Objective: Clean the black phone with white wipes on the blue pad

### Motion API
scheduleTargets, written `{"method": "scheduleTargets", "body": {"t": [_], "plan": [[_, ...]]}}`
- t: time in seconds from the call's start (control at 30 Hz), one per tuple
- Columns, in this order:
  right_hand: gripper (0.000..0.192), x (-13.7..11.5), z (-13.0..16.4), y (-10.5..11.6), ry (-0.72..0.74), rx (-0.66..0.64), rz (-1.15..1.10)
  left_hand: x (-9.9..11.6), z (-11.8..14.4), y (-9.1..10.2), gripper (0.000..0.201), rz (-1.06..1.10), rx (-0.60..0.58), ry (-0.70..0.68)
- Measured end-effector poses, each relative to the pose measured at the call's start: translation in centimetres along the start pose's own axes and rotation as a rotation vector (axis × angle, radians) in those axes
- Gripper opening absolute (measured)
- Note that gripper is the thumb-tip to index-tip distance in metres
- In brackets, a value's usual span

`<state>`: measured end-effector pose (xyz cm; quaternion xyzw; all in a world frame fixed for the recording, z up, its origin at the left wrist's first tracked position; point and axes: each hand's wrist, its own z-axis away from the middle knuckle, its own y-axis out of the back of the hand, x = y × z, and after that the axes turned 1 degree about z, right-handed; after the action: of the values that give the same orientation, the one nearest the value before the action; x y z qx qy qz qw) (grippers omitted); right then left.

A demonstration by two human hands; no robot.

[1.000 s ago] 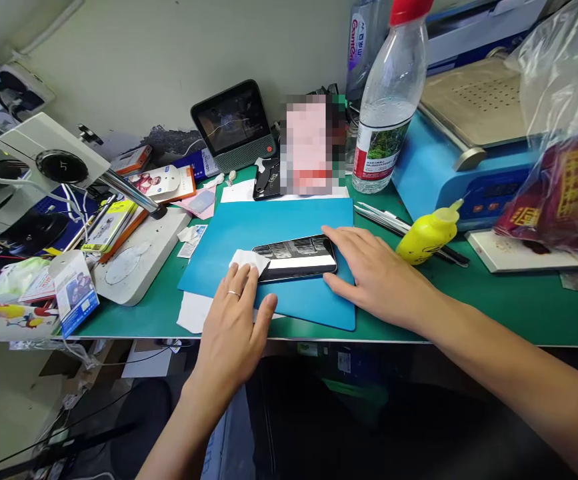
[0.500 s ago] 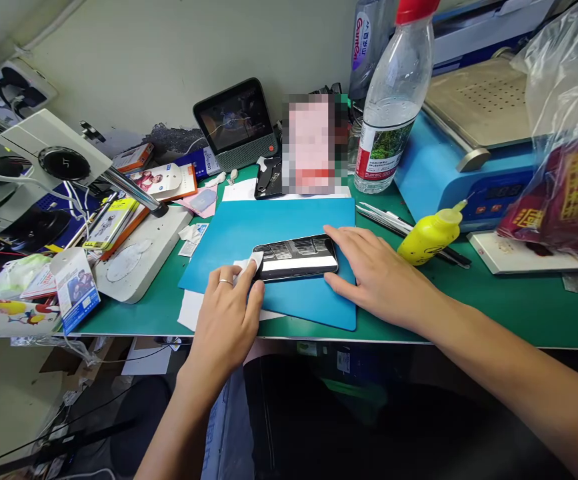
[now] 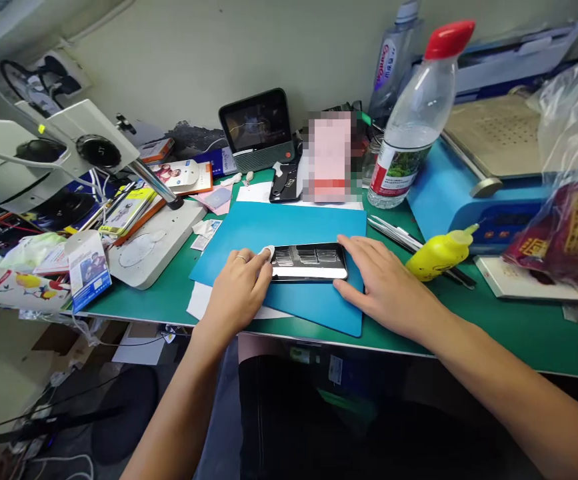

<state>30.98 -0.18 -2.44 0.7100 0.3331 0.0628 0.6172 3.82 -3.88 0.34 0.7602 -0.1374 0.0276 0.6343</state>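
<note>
A black phone [image 3: 309, 262] lies flat on a blue mat [image 3: 289, 233] at the front of the green bench. My left hand [image 3: 239, 293], a ring on one finger, is closed around a small white wipe [image 3: 267, 252] and presses it against the phone's left end. Only a corner of the wipe shows between my fingers. My right hand [image 3: 383, 283] rests flat on the mat, fingers against the phone's right end, holding it still.
A yellow squeeze bottle [image 3: 439, 252] and tweezers [image 3: 393, 230] lie right of the mat. A water bottle [image 3: 411, 127], a blue heating machine [image 3: 473, 180] and a small screen device [image 3: 257, 127] stand behind. A microscope stand [image 3: 143, 247] and boxes crowd the left.
My left hand has bunched the white wipe up and pushed it onto the phone's left end. The camera view has shifted slightly; my right hand stays on the phone.
</note>
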Motion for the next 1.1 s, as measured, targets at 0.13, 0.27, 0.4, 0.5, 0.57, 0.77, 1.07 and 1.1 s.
{"method": "scheduleTargets", "body": {"t": [0.13,0.27,0.4,0.5,0.57,0.77,1.07,1.1], "plan": [[0.072,0.2,-0.2,0.1,0.011,0.013,0.024,-2.0,0.2,0.1,0.025,0.155,0.087,0.074],[0.082,0.4,-0.7,0.2,0.015,-0.005,0.02,-3.8,-0.2,-0.2,0.017,0.241,0.264,0.143],[0.083,0.6,-1.1,0.6,-0.016,-0.049,-0.019,-4.3,-0.1,-0.9,0.022,0.338,0.259,0.132],[0.077,0.1,-1.8,1.5,0.002,-0.073,0.014,-4.3,0.2,-1.0,0.03,0.373,0.221,0.022],[0.073,-0.9,-2.8,2.3,0.054,-0.108,0.038,-4.4,0.3,-0.9,0.05,0.354,0.144,-0.092],[0.057,-6.1,-7.7,2.5,0.182,-0.264,-0.035,-4.5,0.3,-1.4,0.085,0.296,0.022,-0.139],[0.031,-8.3,-10.9,-0.4,0.249,-0.263,-0.012,-4.5,0.1,-2.0,0.073,0.31,-0.006,-0.103],[0.031,-8.3,-10.8,-0.5,0.246,-0.249,-0.009,-4.5,0.1,-1.9,0.074,0.318,-0.011,-0.1]]}}
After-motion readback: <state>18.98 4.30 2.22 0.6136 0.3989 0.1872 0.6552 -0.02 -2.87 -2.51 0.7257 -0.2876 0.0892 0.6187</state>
